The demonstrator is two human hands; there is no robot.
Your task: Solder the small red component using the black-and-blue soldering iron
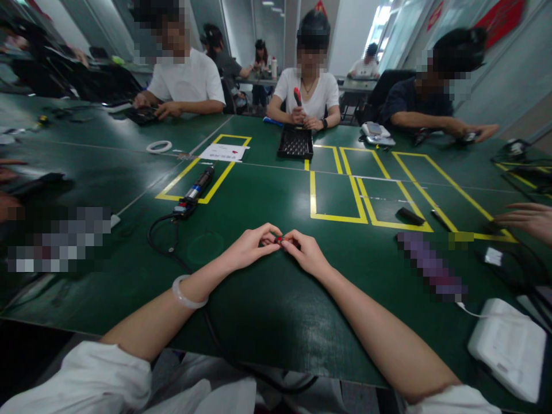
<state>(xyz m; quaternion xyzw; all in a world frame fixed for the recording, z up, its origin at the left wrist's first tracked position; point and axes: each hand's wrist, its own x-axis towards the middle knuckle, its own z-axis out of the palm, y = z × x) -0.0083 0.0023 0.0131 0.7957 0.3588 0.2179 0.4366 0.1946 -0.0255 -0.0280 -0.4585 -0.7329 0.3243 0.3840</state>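
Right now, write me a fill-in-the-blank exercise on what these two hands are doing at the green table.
1. The left hand and the right hand pinch a small ____ part between their fingertips.
2. The left wrist wears a pale ____.
3. The electric screwdriver lies on a rectangle marked in ____ tape.
4. Across the table, a person in white holds a red-handled tool above a black ____.

Missing words: red; bangle; yellow; tray
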